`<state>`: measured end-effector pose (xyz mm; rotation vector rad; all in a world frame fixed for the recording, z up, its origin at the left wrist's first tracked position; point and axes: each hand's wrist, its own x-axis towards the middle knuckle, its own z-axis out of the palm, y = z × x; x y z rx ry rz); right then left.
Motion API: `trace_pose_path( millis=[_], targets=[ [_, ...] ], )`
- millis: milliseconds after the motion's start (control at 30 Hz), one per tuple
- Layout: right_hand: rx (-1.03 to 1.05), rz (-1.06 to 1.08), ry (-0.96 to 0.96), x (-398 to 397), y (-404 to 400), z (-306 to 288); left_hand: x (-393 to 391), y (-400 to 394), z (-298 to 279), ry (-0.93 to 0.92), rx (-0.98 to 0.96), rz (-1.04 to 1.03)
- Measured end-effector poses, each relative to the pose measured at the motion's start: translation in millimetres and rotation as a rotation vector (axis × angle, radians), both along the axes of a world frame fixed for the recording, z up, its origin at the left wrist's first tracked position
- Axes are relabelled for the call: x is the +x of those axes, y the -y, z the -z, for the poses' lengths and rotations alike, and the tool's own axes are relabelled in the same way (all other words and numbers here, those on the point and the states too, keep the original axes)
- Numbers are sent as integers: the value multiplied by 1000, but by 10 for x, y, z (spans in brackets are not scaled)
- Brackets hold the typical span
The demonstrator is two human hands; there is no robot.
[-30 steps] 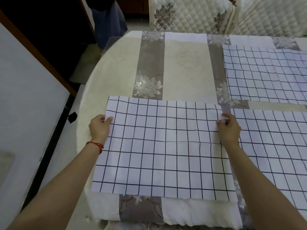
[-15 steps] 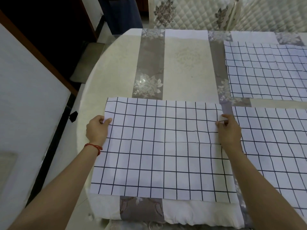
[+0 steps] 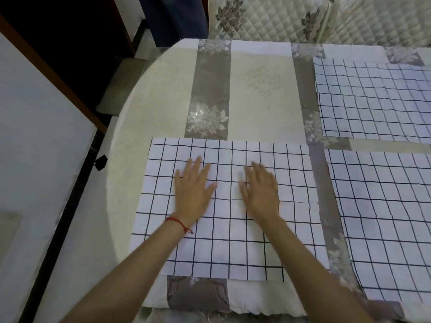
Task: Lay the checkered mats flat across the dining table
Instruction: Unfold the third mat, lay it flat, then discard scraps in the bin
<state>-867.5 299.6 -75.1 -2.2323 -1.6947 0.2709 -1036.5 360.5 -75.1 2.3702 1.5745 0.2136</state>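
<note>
Where the near left part of the dining table [image 3: 130, 183] curves round, a checkered mat [image 3: 233, 241] is laid flat, white with a dark grid, its near edge close to the table's near edge. Both hands are pressed palm down on its middle part. The left hand [image 3: 194, 190] is spread with straight fingers, the thumb out to the right; a red thread bracelet [image 3: 178, 222] is worn at its wrist. The right hand [image 3: 260, 190] is set just beside it, fingers straight and together, slightly blurred. Nothing is gripped by either hand; the two are apart, with a narrow strip of mat seen between them. A faint crease is seen running across the mat at the level of the hands.

To the right, a second checkered mat [image 3: 384, 217] is spread on the same near side, separated from the first by a grey floral band of the tablecloth [image 3: 261, 94]. A third checkered mat [image 3: 373, 99] is laid beyond it on the far right, with visible folds. The cloth is striped in cream and grey with leaf patterns.

Behind the table, quilted chair backs [image 3: 268, 17] with flower prints are seen. At the left, a white panel [image 3: 35, 148] with a dark edge is placed. No brand, label or readable writing is found on any of these.
</note>
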Motion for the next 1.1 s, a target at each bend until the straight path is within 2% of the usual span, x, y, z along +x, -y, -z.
trace_pose_path(
  millis=[67, 233, 400, 533, 733, 800, 867, 967, 1033, 1100],
  targets=[
    [-118, -91, -1, -161, 22, 96, 76, 131, 112, -64, -36, 53],
    [-155, -79, 43, -11, 102, 189, 21, 151, 203, -112, -48, 55],
    [-213, 44, 42, 148, 157, 154, 29, 173, 186, -109, -43, 43],
    [-180, 130, 27, 229, 183, 155, 29, 178, 205, -119, -31, 32],
    [-195, 360, 28, 335, 198, 137, 24, 173, 235, -104, -2, 36],
    [-155, 291, 31, 194, 86, 99, 34, 180, 237, -106, 12, 26],
    [-107, 80, 35, -22, -69, 80, 37, 185, 226, -114, 4, 23],
    [-157, -210, 49, -220, -231, 119, 37, 182, 204, -114, -22, 30],
    [-180, -222, 67, -109, -290, 162, 39, 177, 203, -126, -36, 33],
    [-175, -115, 75, 136, -312, 178, 31, 174, 212, -119, -20, 33]
  ],
)
